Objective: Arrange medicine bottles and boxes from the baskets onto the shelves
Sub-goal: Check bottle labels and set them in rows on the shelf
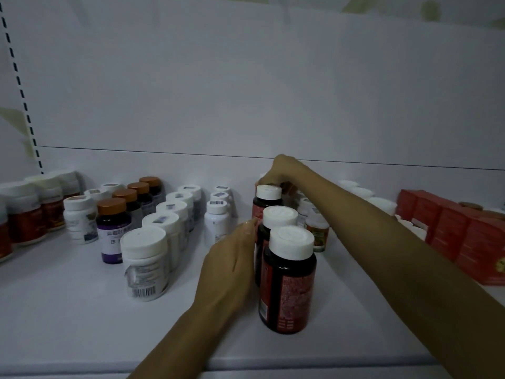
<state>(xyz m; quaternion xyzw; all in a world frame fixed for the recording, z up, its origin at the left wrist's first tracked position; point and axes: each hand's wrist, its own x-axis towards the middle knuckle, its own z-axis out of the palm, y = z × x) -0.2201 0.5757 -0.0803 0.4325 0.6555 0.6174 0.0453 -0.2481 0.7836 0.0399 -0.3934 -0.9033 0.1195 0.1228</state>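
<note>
Standing upright, three dark bottles (287,280) file from the shelf's (68,310) front edge toward its back. The left hand (232,258), fingers straight, presses the file's left side; farther in, the right hand (281,172) curls round the far bottle's (267,199) cap.

Bottle rows (164,222) stand left of boxes (464,233) on the shelf (68,310).

The white shelf (68,310) bears rows of upright bottles running front to back — white bottles (144,266), brown-capped bottles (113,231), dark red-labelled bottles (289,283) — with red boxes (464,236) at the right.
</note>
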